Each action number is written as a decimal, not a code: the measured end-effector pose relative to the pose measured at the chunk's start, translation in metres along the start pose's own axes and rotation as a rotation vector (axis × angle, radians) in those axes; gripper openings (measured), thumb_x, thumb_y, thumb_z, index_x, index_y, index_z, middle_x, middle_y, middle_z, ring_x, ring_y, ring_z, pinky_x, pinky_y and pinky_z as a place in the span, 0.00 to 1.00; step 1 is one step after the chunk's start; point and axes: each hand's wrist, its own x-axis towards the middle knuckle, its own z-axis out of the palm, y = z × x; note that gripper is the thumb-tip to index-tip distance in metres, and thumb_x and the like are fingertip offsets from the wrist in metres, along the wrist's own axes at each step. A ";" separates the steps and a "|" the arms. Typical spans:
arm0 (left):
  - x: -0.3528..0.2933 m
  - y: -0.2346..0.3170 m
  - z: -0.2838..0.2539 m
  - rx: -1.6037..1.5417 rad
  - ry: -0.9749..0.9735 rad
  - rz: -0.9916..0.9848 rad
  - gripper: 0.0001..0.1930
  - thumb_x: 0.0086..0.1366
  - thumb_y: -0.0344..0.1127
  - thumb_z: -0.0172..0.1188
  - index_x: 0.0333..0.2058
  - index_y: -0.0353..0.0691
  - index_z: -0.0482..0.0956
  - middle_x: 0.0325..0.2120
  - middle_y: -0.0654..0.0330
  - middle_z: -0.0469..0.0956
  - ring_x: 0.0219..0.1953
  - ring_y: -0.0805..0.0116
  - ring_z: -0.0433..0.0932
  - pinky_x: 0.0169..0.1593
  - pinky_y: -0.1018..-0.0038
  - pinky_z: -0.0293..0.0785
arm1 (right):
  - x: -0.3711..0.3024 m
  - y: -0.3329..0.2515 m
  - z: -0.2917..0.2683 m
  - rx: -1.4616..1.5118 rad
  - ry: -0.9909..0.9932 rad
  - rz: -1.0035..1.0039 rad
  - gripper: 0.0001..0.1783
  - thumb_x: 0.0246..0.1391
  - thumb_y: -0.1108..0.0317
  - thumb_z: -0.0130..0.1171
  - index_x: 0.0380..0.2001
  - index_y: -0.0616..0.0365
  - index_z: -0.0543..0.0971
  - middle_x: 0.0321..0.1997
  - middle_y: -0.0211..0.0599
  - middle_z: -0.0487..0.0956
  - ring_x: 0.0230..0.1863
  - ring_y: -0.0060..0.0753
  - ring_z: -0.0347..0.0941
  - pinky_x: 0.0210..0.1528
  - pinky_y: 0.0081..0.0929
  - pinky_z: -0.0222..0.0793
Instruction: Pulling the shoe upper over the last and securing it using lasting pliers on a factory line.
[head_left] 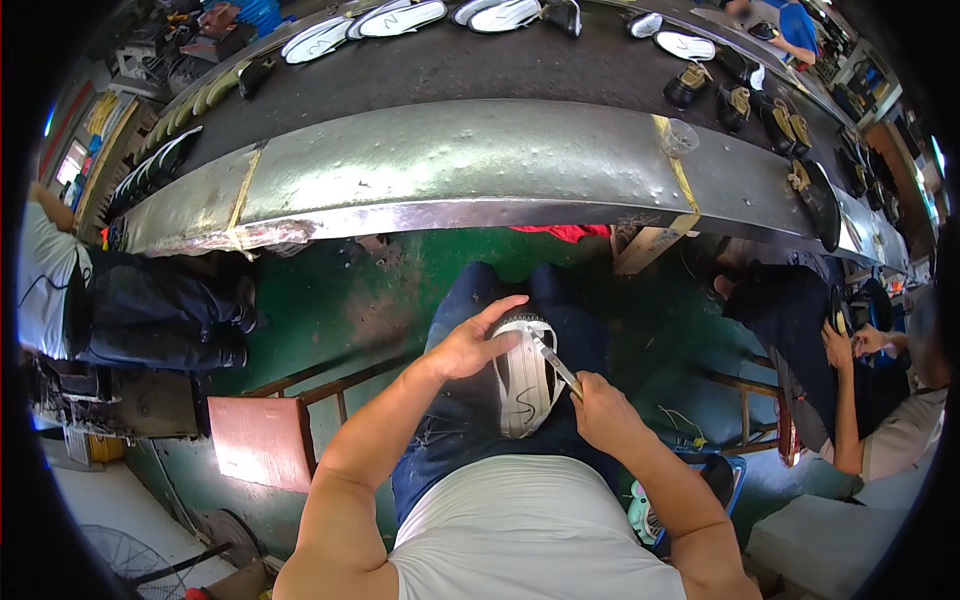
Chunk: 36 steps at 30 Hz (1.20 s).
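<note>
A shoe [525, 392] rests on my lap with its white underside up and a dark curved mark drawn near the end closest to me. My left hand [468, 345] is closed round its far end, the thumb lying over the underside. A slim metal hand tool [556, 365] with a yellowish handle is gripped in my right hand [606, 414]. Its tip touches or nearly touches the white edge by my left thumb; I cannot tell whether it is a knife or pincers.
A metal-edged bench [450, 160] with a dark conveyor belt [440, 70] curves ahead, carrying white-bottomed shoes [402, 18] and several dark shoes [735, 105]. People sit at both sides, the right one holding a shoe. A brown stool [262, 442] stands left; a blue crate [735, 485] sits at my right.
</note>
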 end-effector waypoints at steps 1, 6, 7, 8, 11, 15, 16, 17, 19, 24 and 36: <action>0.003 -0.001 0.005 -0.015 -0.030 0.027 0.23 0.71 0.27 0.55 0.64 0.44 0.68 0.49 0.65 0.76 0.51 0.76 0.72 0.59 0.76 0.67 | -0.002 -0.006 -0.007 -0.086 -0.095 0.085 0.15 0.60 0.68 0.57 0.47 0.65 0.73 0.47 0.58 0.78 0.42 0.62 0.78 0.44 0.48 0.75; 0.021 -0.012 0.020 0.003 0.193 -0.040 0.19 0.70 0.30 0.58 0.59 0.43 0.73 0.45 0.63 0.79 0.46 0.76 0.75 0.53 0.75 0.73 | 0.007 -0.021 -0.056 0.157 -0.296 0.212 0.13 0.62 0.67 0.56 0.45 0.65 0.73 0.37 0.49 0.80 0.33 0.45 0.79 0.37 0.37 0.76; 0.023 -0.012 0.019 -0.002 0.195 -0.026 0.19 0.70 0.30 0.58 0.59 0.42 0.73 0.45 0.62 0.79 0.47 0.75 0.76 0.53 0.75 0.73 | 0.008 -0.023 -0.059 0.411 -0.448 0.395 0.13 0.63 0.66 0.56 0.45 0.65 0.73 0.35 0.43 0.80 0.30 0.35 0.79 0.35 0.31 0.76; 0.025 -0.012 0.018 0.080 0.202 -0.048 0.21 0.69 0.31 0.59 0.60 0.43 0.72 0.47 0.60 0.79 0.48 0.74 0.76 0.54 0.75 0.73 | 0.010 -0.022 -0.063 0.455 -0.489 0.324 0.13 0.63 0.66 0.56 0.45 0.65 0.73 0.35 0.43 0.80 0.30 0.35 0.79 0.35 0.31 0.76; 0.028 -0.015 0.018 0.214 0.118 -0.042 0.25 0.70 0.34 0.59 0.63 0.41 0.68 0.51 0.53 0.78 0.52 0.68 0.75 0.58 0.72 0.71 | 0.013 -0.014 -0.053 0.491 -0.018 0.164 0.14 0.64 0.61 0.57 0.41 0.62 0.75 0.28 0.40 0.80 0.28 0.37 0.78 0.34 0.34 0.73; 0.021 -0.033 0.027 0.548 0.241 0.160 0.31 0.70 0.39 0.59 0.67 0.36 0.61 0.53 0.50 0.77 0.53 0.64 0.77 0.58 0.69 0.72 | 0.025 0.012 -0.023 0.326 0.078 0.132 0.19 0.60 0.58 0.62 0.41 0.66 0.75 0.27 0.44 0.79 0.29 0.40 0.79 0.35 0.35 0.73; 0.014 -0.040 0.030 0.550 0.298 -0.005 0.32 0.69 0.41 0.59 0.66 0.33 0.61 0.54 0.45 0.76 0.55 0.58 0.77 0.58 0.66 0.72 | 0.023 0.017 -0.014 0.273 0.194 0.118 0.24 0.55 0.56 0.67 0.42 0.67 0.74 0.28 0.43 0.80 0.30 0.41 0.79 0.36 0.35 0.73; 0.008 -0.048 0.033 0.512 0.288 -0.035 0.31 0.69 0.39 0.58 0.66 0.34 0.61 0.54 0.44 0.76 0.55 0.57 0.77 0.58 0.67 0.72 | 0.022 0.022 -0.004 0.334 0.238 0.146 0.27 0.53 0.54 0.69 0.43 0.67 0.73 0.30 0.44 0.80 0.31 0.40 0.79 0.37 0.35 0.74; -0.002 -0.060 0.036 0.482 0.283 -0.118 0.30 0.69 0.37 0.57 0.66 0.34 0.62 0.54 0.43 0.76 0.55 0.57 0.77 0.58 0.67 0.72 | 0.020 0.029 0.014 0.388 0.276 0.202 0.31 0.51 0.51 0.70 0.45 0.67 0.73 0.31 0.45 0.80 0.32 0.40 0.79 0.38 0.34 0.74; -0.017 -0.069 0.038 0.182 0.136 -0.402 0.45 0.57 0.25 0.52 0.73 0.47 0.46 0.64 0.43 0.66 0.63 0.54 0.70 0.62 0.70 0.66 | 0.019 0.043 0.044 0.286 0.198 0.364 0.31 0.43 0.59 0.73 0.45 0.67 0.72 0.37 0.49 0.80 0.39 0.46 0.80 0.43 0.37 0.74; -0.049 -0.078 0.054 0.336 0.072 -0.214 0.54 0.55 0.29 0.63 0.73 0.37 0.36 0.69 0.40 0.57 0.70 0.51 0.60 0.71 0.70 0.55 | -0.033 0.055 -0.017 0.256 -0.120 0.263 0.16 0.60 0.66 0.58 0.48 0.65 0.74 0.36 0.48 0.80 0.37 0.49 0.78 0.42 0.38 0.73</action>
